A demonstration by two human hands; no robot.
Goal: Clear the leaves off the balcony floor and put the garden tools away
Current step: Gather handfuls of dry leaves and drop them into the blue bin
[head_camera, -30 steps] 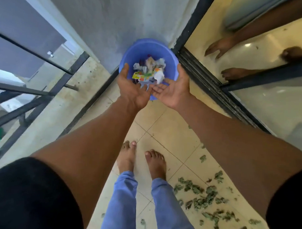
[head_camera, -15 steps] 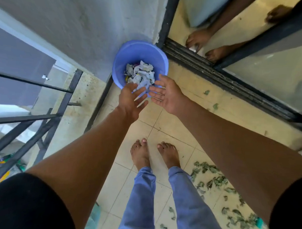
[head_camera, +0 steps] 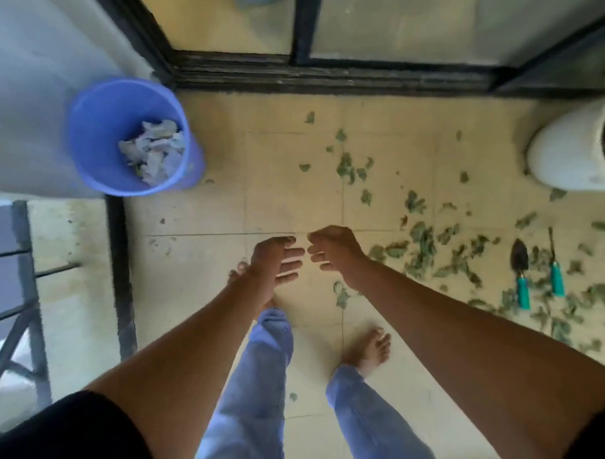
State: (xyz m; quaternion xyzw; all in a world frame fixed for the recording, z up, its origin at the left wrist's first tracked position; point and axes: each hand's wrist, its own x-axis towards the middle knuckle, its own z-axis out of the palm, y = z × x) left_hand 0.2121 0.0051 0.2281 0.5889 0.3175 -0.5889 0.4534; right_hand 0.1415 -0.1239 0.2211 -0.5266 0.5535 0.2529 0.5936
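Green leaves lie scattered over the tiled balcony floor to my right. Among them lie two garden tools with teal handles, a small trowel and a thin fork-like tool. A blue bucket holding crumpled paper scraps stands against the wall at the far left. My left hand and my right hand hover side by side above the floor in front of my feet, fingers loosely curled and empty, well away from the bucket.
A white pot stands at the far right edge. A black sliding-door track runs along the far side. A dark metal railing closes off the left. My bare feet stand on the tiles below my hands.
My hands have drawn back from the bucket's rim and now hang over the floor. The view has swung right, bringing the leaves, tools and white pot into sight.
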